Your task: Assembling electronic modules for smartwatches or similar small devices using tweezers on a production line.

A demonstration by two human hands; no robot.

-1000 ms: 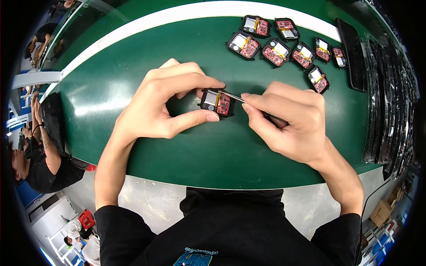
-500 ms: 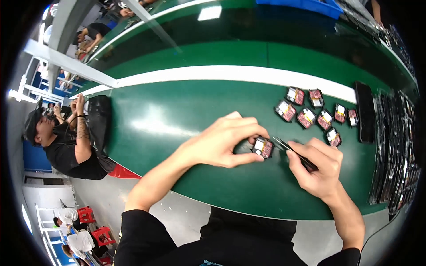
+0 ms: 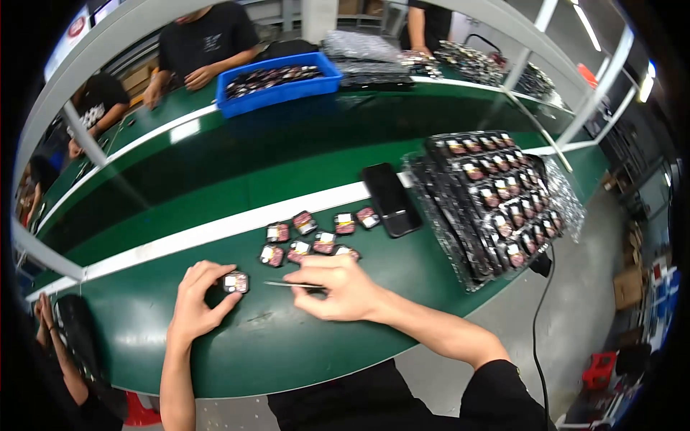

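Between the thumb and fingers of my left hand (image 3: 198, 298) is a small dark square electronic module (image 3: 235, 282) with a pale and reddish face, held at the green tabletop. My right hand (image 3: 338, 287) grips a pair of slim metal tweezers (image 3: 295, 284), whose tips point left toward the module, a short gap away. Beyond my right hand lie several similar modules (image 3: 300, 250) in a loose group. My right hand partly covers the nearest one (image 3: 347, 252).
A black smartphone (image 3: 392, 200) lies right of the loose modules. Farther right, stacked plastic trays (image 3: 496, 205) carry rows of modules. Past the white strip and dark belt stands a blue bin (image 3: 280, 86) full of parts. Other people work across the line and at far left.
My view has swung to the right, bringing the tray stack and blue bin into fuller sight. My left hand still holds the module and my right hand the tweezers.
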